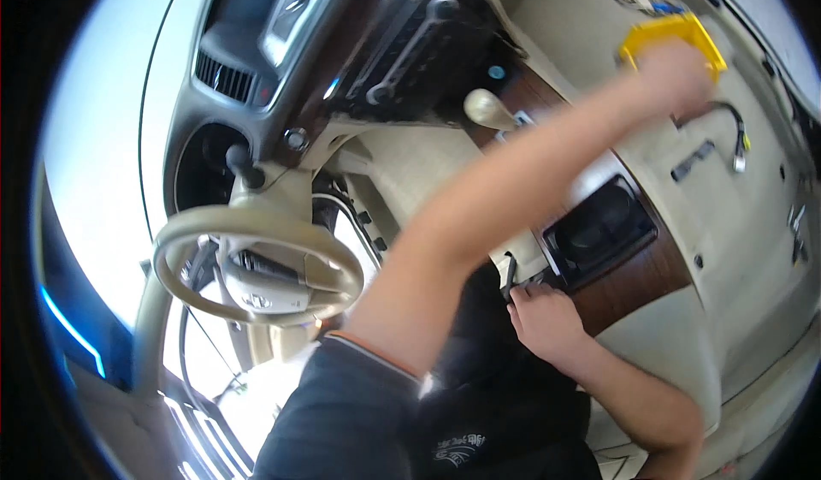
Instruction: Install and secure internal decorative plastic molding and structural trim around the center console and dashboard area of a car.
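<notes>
1. While stretched across the wood-trimmed centre console toward 1 o'clock with the left hand, meets the yellow tray right at the fingers: judged the deciding relation.
2. As for the yellow tray, lies on the beige surface beyond the console, at 12 o'clock from the left hand and partly covered by it. Shows a far rim running nearly 9 to 3 o'clock; hides too much of the near side to settle the long axis.
3. As for grip on the left, blurs too much to read: impossible to say whether spread, closed or holding anything, or whether touching the tray.
4. As for the right hand, rests well apart from the tray, with the tray at 1 o'clock from it, past the black open compartment. Curls at the fingers beside a black strap-like stem, toward 10 to 11 o'clock; impossible to tell whether gripping it.
5. Around the left hand, the nearer one: at 5 o'clock, a black cable with a pale connector; near 6, a dark flat strip, long axis 8 to 2; well off at 9, the pale gear knob.
</notes>
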Motion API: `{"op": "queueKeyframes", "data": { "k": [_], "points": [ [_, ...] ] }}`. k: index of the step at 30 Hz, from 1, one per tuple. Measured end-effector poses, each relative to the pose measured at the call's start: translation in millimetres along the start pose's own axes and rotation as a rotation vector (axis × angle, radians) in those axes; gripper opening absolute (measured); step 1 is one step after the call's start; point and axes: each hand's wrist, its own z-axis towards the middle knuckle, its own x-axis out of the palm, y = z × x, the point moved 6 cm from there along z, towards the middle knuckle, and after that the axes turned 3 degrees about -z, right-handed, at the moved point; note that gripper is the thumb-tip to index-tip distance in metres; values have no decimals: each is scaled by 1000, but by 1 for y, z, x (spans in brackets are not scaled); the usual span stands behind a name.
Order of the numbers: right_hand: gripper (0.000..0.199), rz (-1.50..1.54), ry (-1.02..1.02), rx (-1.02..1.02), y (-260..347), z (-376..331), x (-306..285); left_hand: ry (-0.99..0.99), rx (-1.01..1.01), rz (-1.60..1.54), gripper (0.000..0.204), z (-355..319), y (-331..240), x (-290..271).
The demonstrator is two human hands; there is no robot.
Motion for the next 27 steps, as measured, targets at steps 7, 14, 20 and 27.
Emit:
{"op": "queueKeyframes", "data": {
  "k": [7,14,20,27],
  "points": [
    [31,-97,-122,-126,12,-6,8,-199,117,-727,21,-178,-48,1],
    [33,51,236,34,6,-11,17,-325,115,-768,15,-232,-9,38],
    [34,70,136,-47,6,-18,8,-279,77,-722,16,-257,2,45],
    [22,65,229,-7,4,-14,-2,-377,14,-655,16,-245,27,50]
  ]
}}
